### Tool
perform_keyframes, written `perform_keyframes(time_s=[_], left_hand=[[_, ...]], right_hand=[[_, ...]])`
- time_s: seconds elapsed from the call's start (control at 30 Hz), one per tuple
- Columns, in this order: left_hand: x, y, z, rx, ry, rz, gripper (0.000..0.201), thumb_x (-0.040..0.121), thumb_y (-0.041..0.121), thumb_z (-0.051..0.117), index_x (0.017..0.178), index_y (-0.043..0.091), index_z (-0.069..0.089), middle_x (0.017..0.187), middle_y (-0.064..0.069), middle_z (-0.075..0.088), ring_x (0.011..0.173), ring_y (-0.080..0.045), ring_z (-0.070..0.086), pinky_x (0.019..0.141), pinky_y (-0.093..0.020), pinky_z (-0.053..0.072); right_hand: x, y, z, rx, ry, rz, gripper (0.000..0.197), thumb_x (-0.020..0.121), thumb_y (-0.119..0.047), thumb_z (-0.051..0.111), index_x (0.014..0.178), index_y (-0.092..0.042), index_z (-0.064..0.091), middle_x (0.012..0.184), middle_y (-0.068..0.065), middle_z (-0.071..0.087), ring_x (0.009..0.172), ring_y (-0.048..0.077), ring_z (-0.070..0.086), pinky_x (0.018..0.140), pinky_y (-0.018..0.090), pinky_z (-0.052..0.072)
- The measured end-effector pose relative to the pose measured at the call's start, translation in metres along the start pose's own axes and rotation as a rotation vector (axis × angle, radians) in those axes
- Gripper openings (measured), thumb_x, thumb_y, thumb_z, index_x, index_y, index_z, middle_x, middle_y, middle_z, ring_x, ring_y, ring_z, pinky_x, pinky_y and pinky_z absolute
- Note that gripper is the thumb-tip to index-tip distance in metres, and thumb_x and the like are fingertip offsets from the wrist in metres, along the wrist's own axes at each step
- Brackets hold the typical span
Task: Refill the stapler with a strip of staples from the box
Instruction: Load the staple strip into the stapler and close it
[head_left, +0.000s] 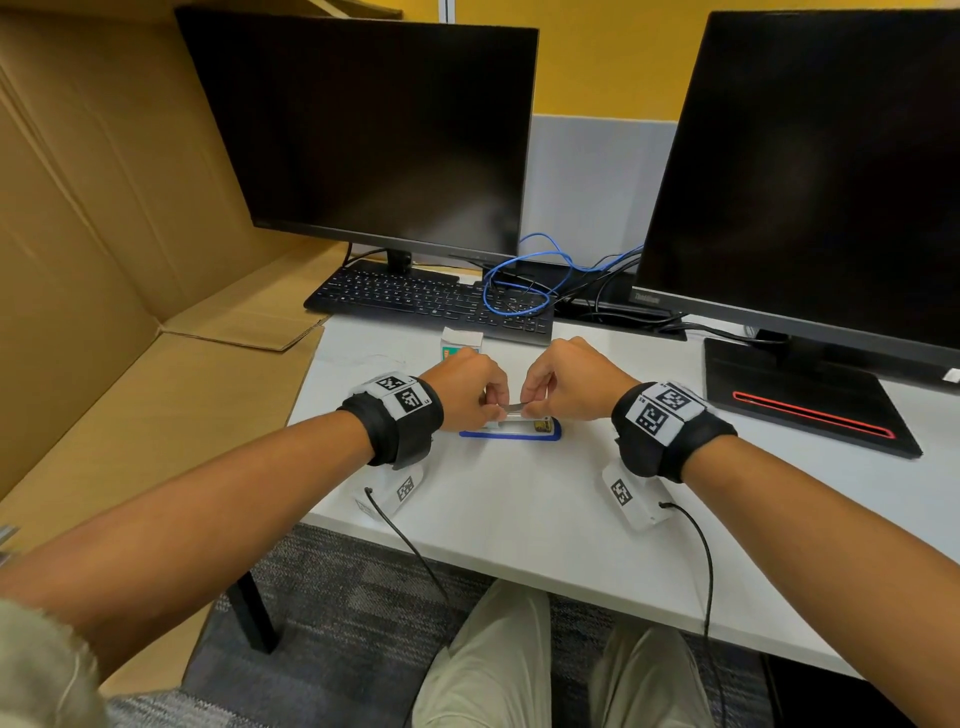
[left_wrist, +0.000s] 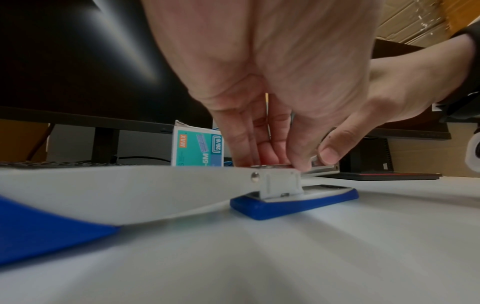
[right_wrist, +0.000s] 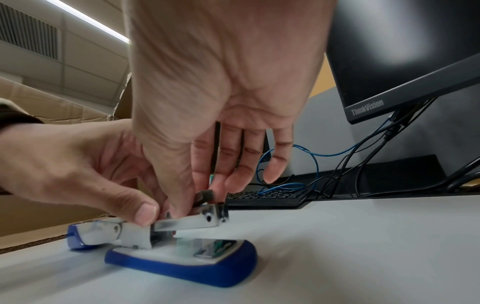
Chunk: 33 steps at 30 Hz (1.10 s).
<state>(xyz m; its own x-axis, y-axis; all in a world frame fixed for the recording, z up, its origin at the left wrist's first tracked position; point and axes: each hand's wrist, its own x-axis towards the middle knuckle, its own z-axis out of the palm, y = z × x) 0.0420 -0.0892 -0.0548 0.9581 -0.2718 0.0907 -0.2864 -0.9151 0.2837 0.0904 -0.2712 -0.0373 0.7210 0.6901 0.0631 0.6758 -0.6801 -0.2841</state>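
A blue and white stapler (head_left: 511, 434) lies on the white desk with its lid (left_wrist: 103, 191) folded flat back toward my left wrist. Its metal magazine (right_wrist: 187, 223) tilts up over the blue base (right_wrist: 187, 265). My left hand (head_left: 493, 402) pinches the magazine near the hinge, with the thumb (right_wrist: 144, 214) on its near side. My right hand (head_left: 530, 405) pinches a grey strip of staples (head_left: 513, 408) between thumb and fingers and holds it on top of the magazine (left_wrist: 322, 169). The teal staple box (head_left: 460, 343) stands just behind my left hand, flap open.
A black keyboard (head_left: 431, 301) and looped blue cable (head_left: 519, 280) lie behind the box. Two dark monitors (head_left: 374, 130) (head_left: 810, 182) stand at the back, and the right one's base (head_left: 805, 410) is close to my right wrist. Cardboard (head_left: 104, 260) borders the desk on the left.
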Motion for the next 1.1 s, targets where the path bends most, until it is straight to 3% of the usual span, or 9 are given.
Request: perform_keyframes(time_s=[0.27, 0.5, 0.6, 0.73, 0.93, 1.1], left_hand=[[-0.001, 0.002, -0.001, -0.005, -0.011, 0.001, 0.012, 0.083, 0.025, 0.07, 0.088, 0.014, 0.072, 0.088, -0.003, 0.072, 0.078, -0.017, 0.062, 0.074, -0.03, 0.055], [0.0, 0.003, -0.001, 0.011, -0.018, -0.002, 0.013, 0.082, 0.025, 0.07, 0.087, 0.013, 0.072, 0.089, -0.005, 0.071, 0.078, -0.017, 0.059, 0.074, -0.033, 0.055], [0.0, 0.004, -0.002, 0.008, -0.022, -0.014, 0.012, 0.082, 0.025, 0.071, 0.088, 0.014, 0.072, 0.089, -0.005, 0.072, 0.078, -0.015, 0.057, 0.075, -0.033, 0.055], [0.0, 0.005, -0.002, 0.005, -0.024, -0.031, 0.012, 0.081, 0.023, 0.071, 0.089, 0.015, 0.073, 0.089, -0.003, 0.073, 0.076, -0.014, 0.06, 0.073, -0.03, 0.055], [-0.001, 0.006, -0.001, 0.021, -0.038, -0.055, 0.011, 0.081, 0.024, 0.071, 0.089, 0.017, 0.072, 0.088, -0.001, 0.073, 0.077, -0.017, 0.066, 0.073, -0.03, 0.057], [-0.004, 0.01, -0.005, 0.127, -0.06, -0.043, 0.016, 0.08, 0.028, 0.069, 0.094, 0.019, 0.07, 0.093, 0.002, 0.071, 0.087, -0.018, 0.065, 0.07, -0.028, 0.049]], right_hand=[[-0.002, -0.002, 0.002, 0.004, -0.011, -0.004, 0.03, 0.065, -0.041, 0.086, 0.088, -0.024, 0.077, 0.076, -0.007, 0.071, 0.072, 0.015, 0.065, 0.071, 0.038, 0.058], [-0.005, -0.007, 0.004, -0.024, -0.038, -0.082, 0.019, 0.081, -0.031, 0.075, 0.1, -0.029, 0.079, 0.092, -0.001, 0.076, 0.079, 0.018, 0.067, 0.076, 0.038, 0.056], [-0.005, -0.011, 0.007, -0.035, -0.072, -0.078, 0.019, 0.085, -0.025, 0.071, 0.102, -0.025, 0.079, 0.094, 0.002, 0.077, 0.08, 0.02, 0.068, 0.076, 0.037, 0.056], [-0.009, -0.005, 0.004, -0.027, -0.059, -0.078, 0.017, 0.085, -0.021, 0.073, 0.099, -0.018, 0.08, 0.095, 0.001, 0.078, 0.078, 0.018, 0.068, 0.074, 0.023, 0.048], [-0.016, 0.004, 0.001, -0.02, -0.037, -0.056, 0.012, 0.083, -0.024, 0.074, 0.091, -0.019, 0.081, 0.091, -0.004, 0.079, 0.071, 0.009, 0.062, 0.089, 0.033, 0.052], [-0.016, -0.002, 0.001, -0.003, -0.032, -0.065, 0.011, 0.082, -0.015, 0.073, 0.089, -0.013, 0.081, 0.085, 0.0, 0.079, 0.071, 0.011, 0.065, 0.084, 0.03, 0.055]])
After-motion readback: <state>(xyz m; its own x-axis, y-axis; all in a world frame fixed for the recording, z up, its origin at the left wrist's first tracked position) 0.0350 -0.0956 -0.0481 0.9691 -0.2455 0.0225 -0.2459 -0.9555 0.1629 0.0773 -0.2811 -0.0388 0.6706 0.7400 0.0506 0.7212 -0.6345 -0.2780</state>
